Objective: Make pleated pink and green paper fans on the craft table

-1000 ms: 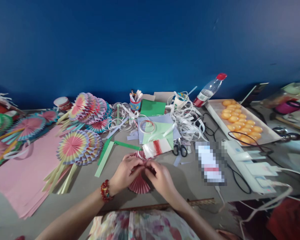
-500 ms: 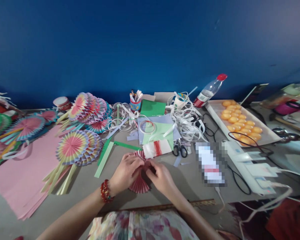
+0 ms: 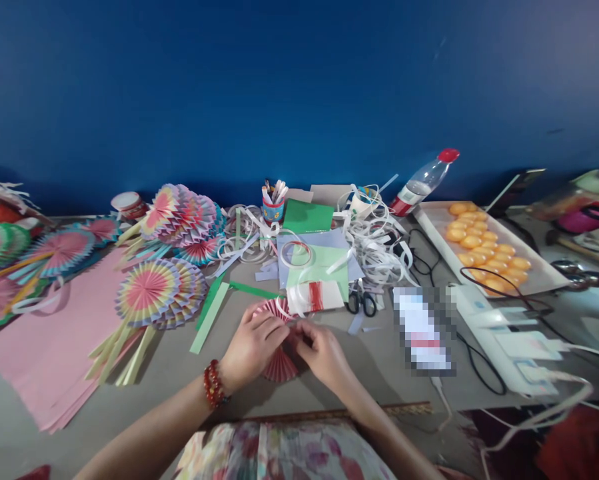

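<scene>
A pink pleated paper fan (image 3: 280, 365) lies gathered at its middle on the table in front of me, its folds spreading out above and below my fingers. My left hand (image 3: 260, 343) is closed on it near the gathered middle. At that same spot my right hand (image 3: 319, 348) is closed in a pinch, its fingertips close to the left ones; what they pinch is hidden. Just beyond my hands is a white card wound with red thread (image 3: 315, 297). Black-handled scissors (image 3: 362, 303) rest to its right.
Finished paper fans (image 3: 154, 293) and pink sheets (image 3: 54, 360) cover the left side. White paper strips (image 3: 379, 247) pile up behind. On the right are a phone (image 3: 422, 327), a power strip (image 3: 502, 340), a tilted bottle (image 3: 424, 183) and a tray (image 3: 539, 277) of orange balls.
My right fingers have curled slightly closer together at the fan's middle. The fan's upper folds show more beside my left hand. The view has shifted slightly.
</scene>
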Available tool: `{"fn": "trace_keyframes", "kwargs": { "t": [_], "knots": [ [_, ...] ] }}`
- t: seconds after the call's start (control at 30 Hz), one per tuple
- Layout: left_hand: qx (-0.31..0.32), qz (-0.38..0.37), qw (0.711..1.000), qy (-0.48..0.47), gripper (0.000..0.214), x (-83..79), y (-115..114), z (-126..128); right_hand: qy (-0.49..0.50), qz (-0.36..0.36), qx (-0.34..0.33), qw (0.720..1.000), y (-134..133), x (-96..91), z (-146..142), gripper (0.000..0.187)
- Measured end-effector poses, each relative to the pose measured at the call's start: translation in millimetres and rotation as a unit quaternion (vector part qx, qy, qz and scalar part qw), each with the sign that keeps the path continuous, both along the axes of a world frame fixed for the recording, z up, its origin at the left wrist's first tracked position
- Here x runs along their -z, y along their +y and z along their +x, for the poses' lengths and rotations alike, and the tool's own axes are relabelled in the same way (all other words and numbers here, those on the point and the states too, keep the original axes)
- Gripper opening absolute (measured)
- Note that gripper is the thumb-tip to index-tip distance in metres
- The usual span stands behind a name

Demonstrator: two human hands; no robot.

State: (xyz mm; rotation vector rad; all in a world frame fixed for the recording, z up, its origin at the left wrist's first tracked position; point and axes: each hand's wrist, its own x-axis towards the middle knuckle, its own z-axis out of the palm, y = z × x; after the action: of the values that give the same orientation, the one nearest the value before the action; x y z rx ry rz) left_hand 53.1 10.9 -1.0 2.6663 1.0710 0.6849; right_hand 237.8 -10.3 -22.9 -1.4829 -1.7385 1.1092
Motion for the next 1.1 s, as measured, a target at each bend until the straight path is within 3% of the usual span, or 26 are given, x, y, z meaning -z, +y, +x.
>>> {"fn": "trace_keyframes", "kwargs": {
  "t": [0.23,0.53,0.9,1.1],
  "knots": [
    [-0.023,-0.072,0.997,-0.011,0.012,1.0,-0.2,1.0,-0.025,0.006,0.012,1.000,-1.3,-1.8,-3.0,0.008],
    [-0.026,-0.161,0.986,-0.042,0.015,-3.6,7.5,-4.1,-0.055,0.033,0.001,0.998,-4.5,-4.6,-3.8,0.010],
    [-0.030,-0.164,0.984,-0.057,0.013,0.9,7.8,-3.0,-0.046,0.017,-0.013,0.999,-1.9,-3.5,-1.5,0.014],
    [-0.038,-0.158,0.986,-0.048,0.018,-5.1,5.5,-6.4,-0.037,0.021,-0.007,0.999,-1.5,-3.0,-1.0,0.011]
  ]
}}
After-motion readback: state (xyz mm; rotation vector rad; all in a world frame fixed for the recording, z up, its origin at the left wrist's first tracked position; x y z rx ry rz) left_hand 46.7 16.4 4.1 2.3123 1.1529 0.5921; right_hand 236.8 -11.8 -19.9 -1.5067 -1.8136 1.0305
